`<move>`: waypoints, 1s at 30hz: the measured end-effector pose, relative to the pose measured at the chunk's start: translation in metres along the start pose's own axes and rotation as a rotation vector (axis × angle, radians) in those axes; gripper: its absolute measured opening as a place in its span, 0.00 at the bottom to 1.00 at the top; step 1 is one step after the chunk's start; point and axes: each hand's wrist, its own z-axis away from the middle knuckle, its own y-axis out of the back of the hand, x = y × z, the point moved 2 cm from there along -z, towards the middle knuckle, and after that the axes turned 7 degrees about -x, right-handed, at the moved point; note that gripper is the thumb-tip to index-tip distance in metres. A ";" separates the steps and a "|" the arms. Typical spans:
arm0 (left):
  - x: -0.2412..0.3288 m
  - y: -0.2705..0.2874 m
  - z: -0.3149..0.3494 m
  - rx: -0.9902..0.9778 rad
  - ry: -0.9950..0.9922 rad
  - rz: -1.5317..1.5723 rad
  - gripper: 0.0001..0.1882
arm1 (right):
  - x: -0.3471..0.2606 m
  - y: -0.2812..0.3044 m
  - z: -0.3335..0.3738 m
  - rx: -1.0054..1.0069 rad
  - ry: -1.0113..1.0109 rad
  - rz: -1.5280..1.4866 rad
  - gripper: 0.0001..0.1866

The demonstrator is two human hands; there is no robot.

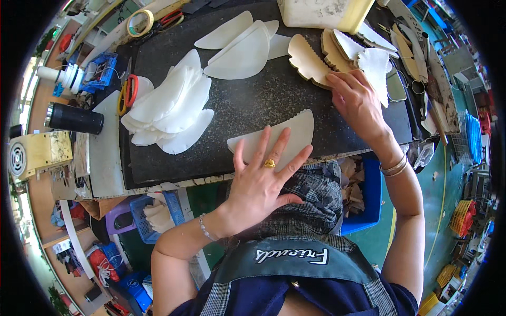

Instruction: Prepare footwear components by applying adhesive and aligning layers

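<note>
My left hand (258, 179), fingers spread, lies on a white half-moon sheet piece (299, 131) with a toothed edge, near the front of the dark work board (232, 100). Up to the right, my right hand (359, 102) has its fingers closed at the near end of a tan toothed-edge piece (307, 57), which looks like a small stack. More tan pieces (334, 50) and white toothed pieces (375, 68) lie beside it. A fanned pile of white curved pieces (174, 102) is on the board's left, and further white pieces (240, 58) lie at the back.
Red-and-yellow-handled scissors (129, 92) sit left of the pile, near a black bottle (74, 118). At the back are a tape roll (140, 23) and a whitish container (321, 13). Tools line the right edge. A blue bin (373, 195) with tan scraps stands below the bench.
</note>
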 end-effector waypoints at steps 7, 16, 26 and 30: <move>-0.009 0.024 -0.018 0.350 -0.038 0.150 0.39 | 0.012 -0.002 -0.006 0.015 -0.276 -0.183 0.06; -0.024 0.042 -0.089 0.405 -0.087 0.903 0.16 | 0.000 0.031 0.011 0.097 -0.571 -0.802 0.07; -0.002 0.063 -0.077 0.589 -0.012 1.441 0.11 | -0.068 0.056 0.028 0.049 -0.637 -1.539 0.09; 0.001 0.078 -0.065 1.178 -0.045 0.725 0.16 | -0.080 0.084 0.035 0.002 -0.519 -1.502 0.09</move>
